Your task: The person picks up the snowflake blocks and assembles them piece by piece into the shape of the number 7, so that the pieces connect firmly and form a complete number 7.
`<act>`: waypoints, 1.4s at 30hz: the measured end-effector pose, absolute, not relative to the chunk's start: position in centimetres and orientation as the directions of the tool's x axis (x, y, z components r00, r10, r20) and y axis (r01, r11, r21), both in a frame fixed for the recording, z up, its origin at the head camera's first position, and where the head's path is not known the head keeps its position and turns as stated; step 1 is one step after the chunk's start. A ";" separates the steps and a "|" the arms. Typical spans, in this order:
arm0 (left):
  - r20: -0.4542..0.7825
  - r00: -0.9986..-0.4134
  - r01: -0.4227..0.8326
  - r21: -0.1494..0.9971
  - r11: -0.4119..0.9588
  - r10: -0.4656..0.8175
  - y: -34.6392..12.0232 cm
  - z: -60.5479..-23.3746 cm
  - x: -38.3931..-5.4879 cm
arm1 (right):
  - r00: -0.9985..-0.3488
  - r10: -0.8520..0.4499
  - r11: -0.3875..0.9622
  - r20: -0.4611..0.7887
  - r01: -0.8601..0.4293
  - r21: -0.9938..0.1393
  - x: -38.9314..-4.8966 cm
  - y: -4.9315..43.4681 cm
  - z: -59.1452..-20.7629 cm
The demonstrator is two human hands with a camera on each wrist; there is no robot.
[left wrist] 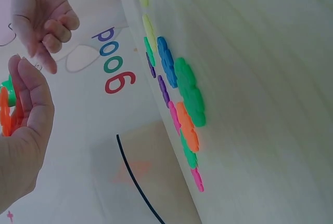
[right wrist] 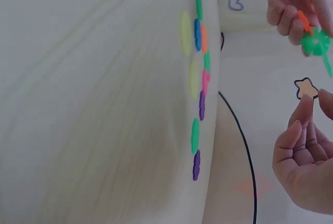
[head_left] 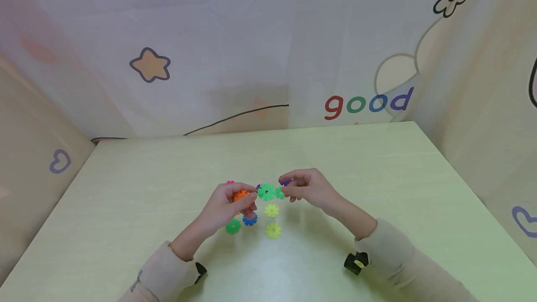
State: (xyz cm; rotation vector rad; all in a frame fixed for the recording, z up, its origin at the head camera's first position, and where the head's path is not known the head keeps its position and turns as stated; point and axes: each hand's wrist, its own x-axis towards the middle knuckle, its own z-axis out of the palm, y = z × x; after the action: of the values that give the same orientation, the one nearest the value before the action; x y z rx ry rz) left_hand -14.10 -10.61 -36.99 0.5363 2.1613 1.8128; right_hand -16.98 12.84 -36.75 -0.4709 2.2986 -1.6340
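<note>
My left hand (head_left: 228, 204) pinches an orange notched interlocking disc (head_left: 241, 195), above the table. A green interlocking disc (right wrist: 316, 42) is joined to it, and another green piece (right wrist: 327, 64) juts from that one edge-on. My right hand (head_left: 312, 188) hovers just to the right of this joined group. In the right wrist view the right hand (right wrist: 307, 156) has thumb and forefinger apart, nothing between them, its other fingers loosely curled. The left palm hides part of the joined discs in the left wrist view, where an orange edge (left wrist: 5, 112) shows.
Loose discs lie on the pale table (head_left: 147, 190) below the hands: two yellow (head_left: 273, 230), a blue (head_left: 250, 219), a green (head_left: 233, 226), purple ones (head_left: 285, 182), and pink ones (left wrist: 197, 179). A printed cloth (head_left: 251, 50) rises behind the table and at both sides.
</note>
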 end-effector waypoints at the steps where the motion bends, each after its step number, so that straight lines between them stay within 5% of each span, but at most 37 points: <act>1: 0.028 -0.895 0.105 0.983 0.151 0.444 -10.7 -37.0 -14.1 | -0.906 -0.420 0.323 -0.042 -0.106 -0.940 -17.2 12.9 -36.8; 20: 0.026 -0.874 0.112 0.982 0.149 0.485 -11.1 -36.7 -14.1 | -0.889 -0.456 0.567 -0.029 -0.266 -0.779 -21.2 13.4 -38.8; 42: 0.024 -0.859 0.109 0.985 0.136 0.512 -11.2 -36.4 -14.1 | -0.900 -0.386 0.645 -0.203 -0.106 -0.756 -25.1 13.5 -40.6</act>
State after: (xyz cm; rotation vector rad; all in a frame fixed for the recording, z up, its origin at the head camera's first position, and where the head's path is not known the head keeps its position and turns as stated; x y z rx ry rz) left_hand -14.06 -11.24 -36.38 0.6019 2.1014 1.7766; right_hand -25.07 13.47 -40.60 -0.3918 2.5195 -1.1262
